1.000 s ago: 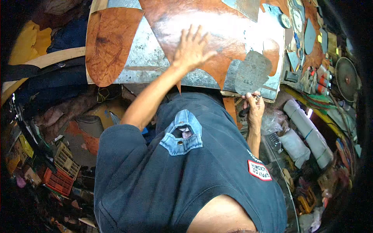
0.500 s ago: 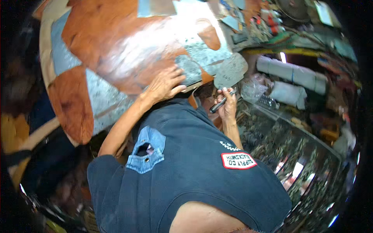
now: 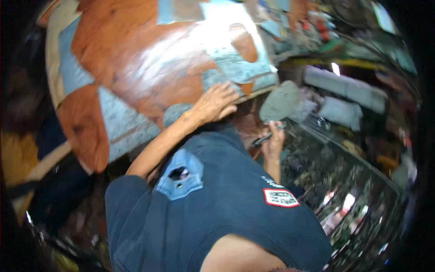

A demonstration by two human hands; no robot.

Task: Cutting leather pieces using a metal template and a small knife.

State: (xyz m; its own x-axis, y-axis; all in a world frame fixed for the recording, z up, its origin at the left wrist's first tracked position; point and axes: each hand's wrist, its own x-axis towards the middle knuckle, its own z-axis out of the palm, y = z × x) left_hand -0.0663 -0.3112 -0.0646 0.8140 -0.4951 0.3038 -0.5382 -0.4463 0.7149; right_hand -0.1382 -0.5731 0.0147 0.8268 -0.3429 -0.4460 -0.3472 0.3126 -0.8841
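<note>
My left hand lies with its fingers spread at the near edge of the table, partly over a mottled grey flat piece on a shiny orange-brown leather sheet. Just left of its wrist, a rounded grey piece shows at the edge. My right hand, past the table's corner, is closed round a dark marker-like pen. The same hand holds up a rounded grey template by its lower end. Blur hides the exact finger placing there.
A brown leather piece hangs over the table's left edge beside a pale mottled area. To the right are white rolls, a clear-edged bin of dark scraps, and tools crowding the far right.
My left hand has slid right along the table edge, and the rounded grey piece by its wrist now shows. My right hand, with pen and template, has shifted slightly right and nearer.
</note>
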